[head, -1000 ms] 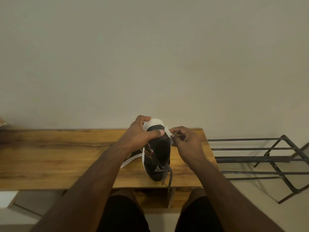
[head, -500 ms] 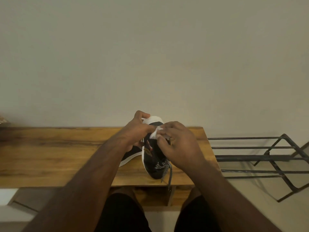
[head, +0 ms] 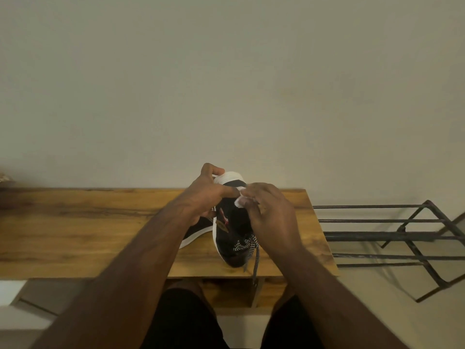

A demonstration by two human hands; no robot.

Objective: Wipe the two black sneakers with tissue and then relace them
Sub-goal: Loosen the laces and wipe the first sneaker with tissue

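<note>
Black sneaker (head: pixel 230 235) stands near the table's (head: pixel 88 227) right front corner, heel close to the front edge, lace (head: pixel 254 258) hanging over it. Left hand (head: pixel 205 197) curls round the white toe end, lifting it. Right hand (head: pixel 269 212) pinches a wad of tissue (head: pixel 240 200) against the upper. Second sneaker (head: pixel 197 234) lies just left, mostly hidden under the left forearm. Long bare stretch of table to the left; metal rack (head: pixel 402 235) beside the table's right edge
</note>
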